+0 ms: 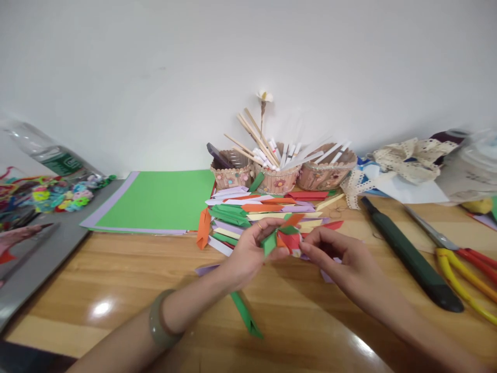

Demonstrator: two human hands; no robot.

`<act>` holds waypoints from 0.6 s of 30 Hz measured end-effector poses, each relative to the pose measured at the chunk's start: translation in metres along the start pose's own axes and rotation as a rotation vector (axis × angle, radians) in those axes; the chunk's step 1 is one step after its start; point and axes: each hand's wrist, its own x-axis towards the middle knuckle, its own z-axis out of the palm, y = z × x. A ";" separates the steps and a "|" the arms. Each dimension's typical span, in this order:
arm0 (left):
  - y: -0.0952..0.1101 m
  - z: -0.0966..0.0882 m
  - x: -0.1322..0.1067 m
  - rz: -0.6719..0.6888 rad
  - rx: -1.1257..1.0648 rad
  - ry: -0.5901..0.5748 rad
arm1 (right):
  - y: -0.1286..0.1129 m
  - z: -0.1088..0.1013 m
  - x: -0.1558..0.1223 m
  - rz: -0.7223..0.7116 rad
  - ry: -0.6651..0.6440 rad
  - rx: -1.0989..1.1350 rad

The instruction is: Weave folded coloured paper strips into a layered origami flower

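Note:
My left hand (248, 254) and my right hand (336, 256) meet over the wooden table (116, 280), both pinched on a small folded paper piece (289, 239) made of red, green and orange strips. A green folded strip (268, 242) sticks out under my left fingers. Behind the hands lies a pile of folded paper strips (252, 210) in several colours. Another green folded strip (245, 313) lies on the table below my left wrist, which wears a pale bangle (160, 324).
Green paper sheets (159, 199) lie at the back left. Three small baskets (279, 176) hold sticks and rolled papers. A dark utility knife (411, 256), scissors with yellow and red handles (462, 264), lace (404, 155) and a jar (471, 163) sit at the right. A plastic bottle (46, 153) and colourful trinkets (58, 194) are at the left.

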 end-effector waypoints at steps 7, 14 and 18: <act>0.003 -0.003 0.000 -0.140 -0.094 -0.158 | 0.010 0.000 0.000 -0.237 0.260 0.049; 0.002 0.001 -0.002 -0.130 -0.084 -0.168 | 0.014 0.006 0.003 -0.242 0.138 -0.070; 0.002 -0.004 -0.004 0.094 0.055 -0.100 | 0.009 0.003 0.001 -0.220 0.196 -0.162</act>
